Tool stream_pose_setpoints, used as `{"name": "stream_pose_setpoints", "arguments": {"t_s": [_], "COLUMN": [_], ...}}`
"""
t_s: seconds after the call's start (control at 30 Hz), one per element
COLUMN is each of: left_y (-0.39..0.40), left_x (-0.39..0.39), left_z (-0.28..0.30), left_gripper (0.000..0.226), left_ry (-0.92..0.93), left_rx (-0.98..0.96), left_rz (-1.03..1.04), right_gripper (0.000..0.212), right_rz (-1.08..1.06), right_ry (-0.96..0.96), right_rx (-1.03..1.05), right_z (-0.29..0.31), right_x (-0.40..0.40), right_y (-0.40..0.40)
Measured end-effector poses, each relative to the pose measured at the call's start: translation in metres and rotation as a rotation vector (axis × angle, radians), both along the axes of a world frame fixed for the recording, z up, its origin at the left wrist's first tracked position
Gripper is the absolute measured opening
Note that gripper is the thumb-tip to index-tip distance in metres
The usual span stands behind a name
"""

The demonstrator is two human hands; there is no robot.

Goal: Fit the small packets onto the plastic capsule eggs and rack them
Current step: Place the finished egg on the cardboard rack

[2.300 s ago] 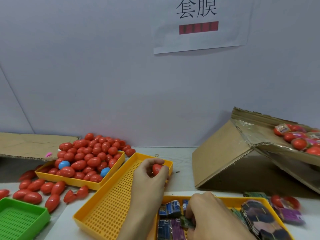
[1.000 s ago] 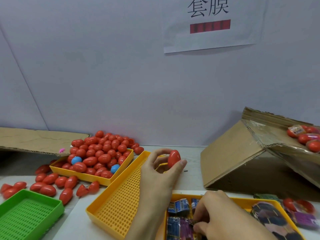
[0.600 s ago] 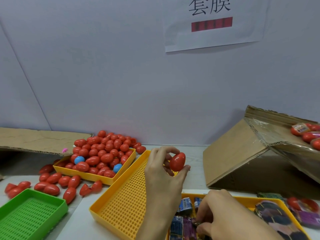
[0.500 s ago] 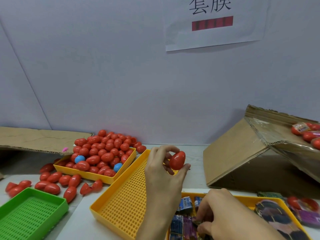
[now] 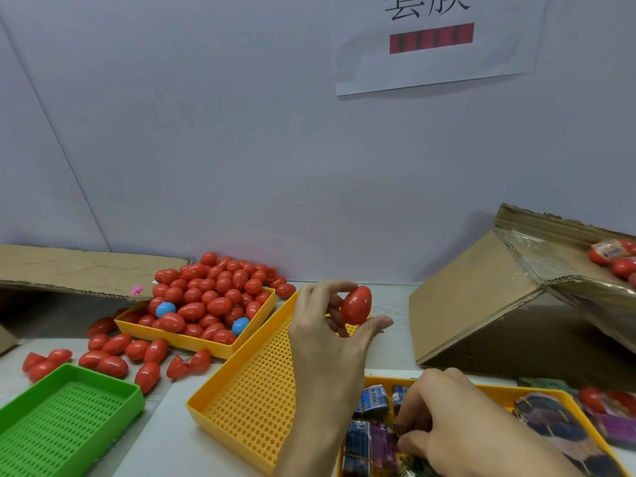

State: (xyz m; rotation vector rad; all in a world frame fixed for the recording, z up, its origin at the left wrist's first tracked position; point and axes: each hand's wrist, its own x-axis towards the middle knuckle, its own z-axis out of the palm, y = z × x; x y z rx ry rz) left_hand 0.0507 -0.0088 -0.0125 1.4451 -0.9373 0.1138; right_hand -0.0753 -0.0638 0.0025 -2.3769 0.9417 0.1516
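While my left hand (image 5: 327, 342) now pinches the red egg (image 5: 356, 305) raised mid-frame above the yellow tray (image 5: 247, 397), my right hand (image 5: 457, 428) curls among packets (image 5: 373, 401), grip contents hidden.

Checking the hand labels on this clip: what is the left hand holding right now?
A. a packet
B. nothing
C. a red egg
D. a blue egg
C: the left hand pinches a red egg between thumb and fingers, above the empty yellow tray.

Heaped egg tray (image 5: 192, 341) behind-left of the bare perforated tray (image 5: 241, 401) — packet tray (image 5: 495, 390) right, cardboard box (image 5: 481, 297) behind it
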Motion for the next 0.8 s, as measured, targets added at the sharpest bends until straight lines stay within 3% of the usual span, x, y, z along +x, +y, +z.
{"name": "stream_pose_setpoints", "arguments": {"t_s": [0.43,0.67,0.8], "left_y": [0.002,0.002,0.003], "left_x": [-0.004,0.002,0.003], "left_z": [0.005,0.013,0.014], "left_gripper": [0.047,0.041,0.051], "left_ry": [0.151,0.954,1.115], "left_rx": [-0.037,-0.252,-0.288], "left_rz": [-0.054,-0.493,-0.607], "right_gripper": [0.007,0.009,0.009], "right_rz": [-0.004,0.014,0.005], "right_ry": [0.013,0.024,0.014], "right_rx": [0.011,0.018,0.015], "right_z": [0.003,0.007,0.006], "right_x": [0.000,-0.002,-0.002], "right_y": [0.001,0.002,0.002]}}
